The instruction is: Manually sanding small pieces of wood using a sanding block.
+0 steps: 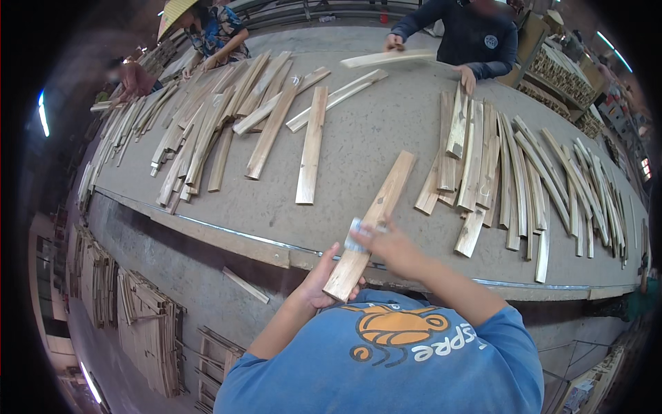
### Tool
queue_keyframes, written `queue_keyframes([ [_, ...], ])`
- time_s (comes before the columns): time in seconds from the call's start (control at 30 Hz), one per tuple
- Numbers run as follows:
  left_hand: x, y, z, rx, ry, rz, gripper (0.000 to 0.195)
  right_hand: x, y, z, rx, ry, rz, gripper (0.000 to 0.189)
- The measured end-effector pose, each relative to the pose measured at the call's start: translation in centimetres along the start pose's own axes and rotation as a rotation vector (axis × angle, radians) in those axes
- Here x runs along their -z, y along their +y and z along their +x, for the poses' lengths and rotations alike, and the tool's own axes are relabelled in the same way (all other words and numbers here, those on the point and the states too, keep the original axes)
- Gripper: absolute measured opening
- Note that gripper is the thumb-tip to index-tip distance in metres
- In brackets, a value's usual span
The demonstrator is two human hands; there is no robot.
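Observation:
My left hand (pixel 316 283) grips the near end of a wooden board (pixel 390 186), its fingers wrapped under the edge. The board slants away from me over the table's front edge, and a dark knot shows on its upper face. In my right hand (pixel 397 253) is a pale blue-and-white pad (pixel 355 235), pressed flat on the board's face about midway along. The pad is partly hidden by my fingers, and I cannot tell its material. Left of the held board, a single wooden slat (pixel 311 150) lies on the table.
A long grey table (pixel 357 134) bears slat piles at left (pixel 207 139) and right (pixel 476 160). Across it, a person in dark sleeves (pixel 478 36) handles slats; other people work at far left. Stacked boards (pixel 150 331) stand on the floor at lower left.

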State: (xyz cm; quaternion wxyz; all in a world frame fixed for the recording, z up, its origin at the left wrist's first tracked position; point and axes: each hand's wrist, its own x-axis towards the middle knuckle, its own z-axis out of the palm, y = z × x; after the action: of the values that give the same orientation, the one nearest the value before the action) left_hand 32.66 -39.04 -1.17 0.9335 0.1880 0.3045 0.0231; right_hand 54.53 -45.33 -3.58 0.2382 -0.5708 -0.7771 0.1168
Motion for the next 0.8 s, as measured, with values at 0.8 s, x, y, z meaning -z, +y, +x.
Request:
queue_keyframes([
  [0.8, 0.7, 0.5, -0.7, -0.109, 0.003, 0.064, 0.080, 0.3, -1.0, 0.1, 0.131, 0.013, 0.094, 0.072],
])
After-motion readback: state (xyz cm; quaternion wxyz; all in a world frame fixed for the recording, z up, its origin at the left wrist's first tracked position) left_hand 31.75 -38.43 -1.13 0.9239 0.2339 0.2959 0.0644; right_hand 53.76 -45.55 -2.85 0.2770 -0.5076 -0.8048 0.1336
